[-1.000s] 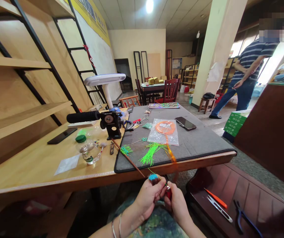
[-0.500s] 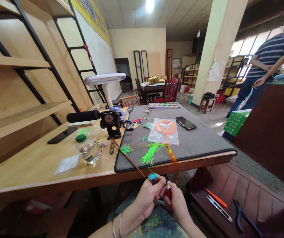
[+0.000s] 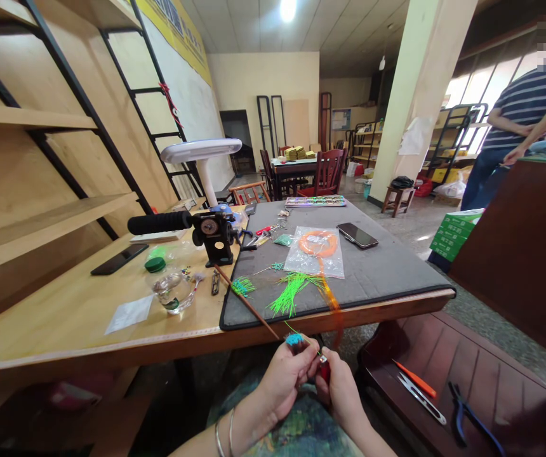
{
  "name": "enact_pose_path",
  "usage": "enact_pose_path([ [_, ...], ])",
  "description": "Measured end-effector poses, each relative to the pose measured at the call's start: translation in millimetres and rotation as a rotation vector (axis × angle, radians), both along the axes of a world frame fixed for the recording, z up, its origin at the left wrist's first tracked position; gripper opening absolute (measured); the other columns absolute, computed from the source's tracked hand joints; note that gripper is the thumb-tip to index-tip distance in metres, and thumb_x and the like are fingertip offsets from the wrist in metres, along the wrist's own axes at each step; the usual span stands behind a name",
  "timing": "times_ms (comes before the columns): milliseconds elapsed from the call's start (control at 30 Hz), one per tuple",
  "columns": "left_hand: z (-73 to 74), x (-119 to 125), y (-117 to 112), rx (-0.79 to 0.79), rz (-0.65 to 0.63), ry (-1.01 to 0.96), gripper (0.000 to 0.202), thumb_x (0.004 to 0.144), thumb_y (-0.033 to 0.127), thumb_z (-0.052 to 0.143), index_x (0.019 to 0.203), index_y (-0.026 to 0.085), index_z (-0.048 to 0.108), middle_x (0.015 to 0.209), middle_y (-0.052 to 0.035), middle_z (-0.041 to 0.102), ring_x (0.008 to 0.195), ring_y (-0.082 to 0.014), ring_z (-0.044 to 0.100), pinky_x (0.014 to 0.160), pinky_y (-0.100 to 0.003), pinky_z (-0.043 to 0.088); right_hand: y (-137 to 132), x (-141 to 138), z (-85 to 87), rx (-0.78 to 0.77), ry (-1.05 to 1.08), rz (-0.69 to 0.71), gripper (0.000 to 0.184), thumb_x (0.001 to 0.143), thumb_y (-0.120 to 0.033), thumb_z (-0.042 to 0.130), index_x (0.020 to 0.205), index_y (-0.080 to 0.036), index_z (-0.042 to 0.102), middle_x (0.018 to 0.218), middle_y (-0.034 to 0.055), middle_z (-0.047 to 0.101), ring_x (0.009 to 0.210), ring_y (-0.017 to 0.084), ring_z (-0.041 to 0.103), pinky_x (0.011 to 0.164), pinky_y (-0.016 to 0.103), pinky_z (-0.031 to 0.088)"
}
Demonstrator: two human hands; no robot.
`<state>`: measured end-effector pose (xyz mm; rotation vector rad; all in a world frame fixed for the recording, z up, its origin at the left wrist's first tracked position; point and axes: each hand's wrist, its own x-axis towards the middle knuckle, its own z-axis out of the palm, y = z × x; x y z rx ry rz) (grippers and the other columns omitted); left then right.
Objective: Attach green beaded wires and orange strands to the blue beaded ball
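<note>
My left hand (image 3: pixel 280 376) is closed on a small cluster of blue beads (image 3: pixel 294 340), which pokes out above the fingers. A thin green strand (image 3: pixel 291 327) sticks up beside the beads. Close against it on the right, my right hand (image 3: pixel 344 387) grips a red lighter (image 3: pixel 324 368) with a metal top; no flame can be made out. A fine strand runs between the two hands. Both are over my lap, just below the table's front edge. A brown stick (image 3: pixel 254 311) slants across that edge towards my left hand.
Bright green strands (image 3: pixel 291 295) and a bag of orange cord (image 3: pixel 318 244) lie on the grey mat (image 3: pixel 387 273). Left stand a glass cup (image 3: pixel 174 292) and a black clamp stand (image 3: pixel 218 244). Thread snips (image 3: pixel 423 398) and pliers (image 3: pixel 463 412) rest on a bench. A person (image 3: pixel 525 127) stands right.
The person at the right has shifted further right, behind the counter. My hands, the beads and the lighter look almost unmoved.
</note>
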<state>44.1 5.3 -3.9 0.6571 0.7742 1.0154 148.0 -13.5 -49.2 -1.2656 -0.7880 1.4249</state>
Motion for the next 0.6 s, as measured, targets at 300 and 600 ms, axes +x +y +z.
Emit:
enact_pose_path([
  [300,2.3,-0.5,-2.4,-0.007,0.001,0.014,0.033,0.056,0.034,0.089,0.068,0.013,0.065,0.047,0.0093,0.044,0.041,-0.0012,0.033,0.048,-0.014,0.036,0.3,-1.2,-2.4,-0.004,0.057,-0.007,0.05,0.084,-0.055,0.035,0.044,-0.024,0.033,0.034,-0.0089,0.024,0.034,0.007,0.015,0.038,0.023,0.012],
  [600,5.2,-0.4,-1.5,0.008,-0.006,0.022,0.034,0.056,0.035,0.088,0.067,0.012,0.065,0.048,0.0085,0.044,0.041,-0.0022,0.034,0.046,-0.015,0.033,-0.8,-0.8,-4.2,0.007,0.05,-0.001,0.052,0.084,-0.056,0.034,0.043,-0.024,0.032,0.034,-0.0088,0.022,0.034,0.007,0.015,0.037,0.023,0.012],
])
